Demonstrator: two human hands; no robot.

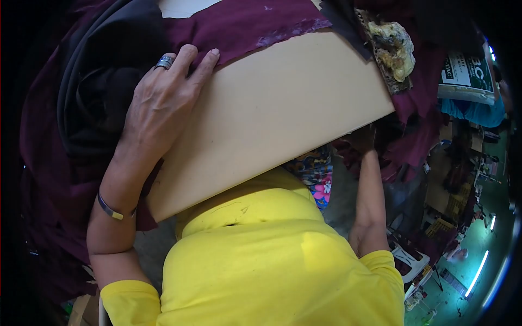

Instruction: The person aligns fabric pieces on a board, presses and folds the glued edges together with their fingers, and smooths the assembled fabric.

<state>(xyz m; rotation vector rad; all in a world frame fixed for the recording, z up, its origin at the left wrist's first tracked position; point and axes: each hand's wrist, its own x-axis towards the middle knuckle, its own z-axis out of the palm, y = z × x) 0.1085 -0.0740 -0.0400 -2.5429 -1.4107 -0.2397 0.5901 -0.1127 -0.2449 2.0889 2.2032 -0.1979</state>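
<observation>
My left hand (167, 100), with a ring and a metal bracelet, rests on maroon cloth (244, 27) at the upper left of a beige board (272, 114). Its fingers are slightly bent and apart on the cloth. The maroon strip runs along the far part of the board and has a pale smeared patch near its right end. My right hand (363, 140) reaches down past the board's near right corner, among dark maroon cloth. Shadow hides its fingers, so I cannot see what they hold.
Dark black cloth (92, 103) is bunched on the left. A stained yellowish lump (394, 51) sits on a strip at the far right corner. Beyond it stands a printed bucket (467, 76). A white plastic chair (408, 258) is at the lower right.
</observation>
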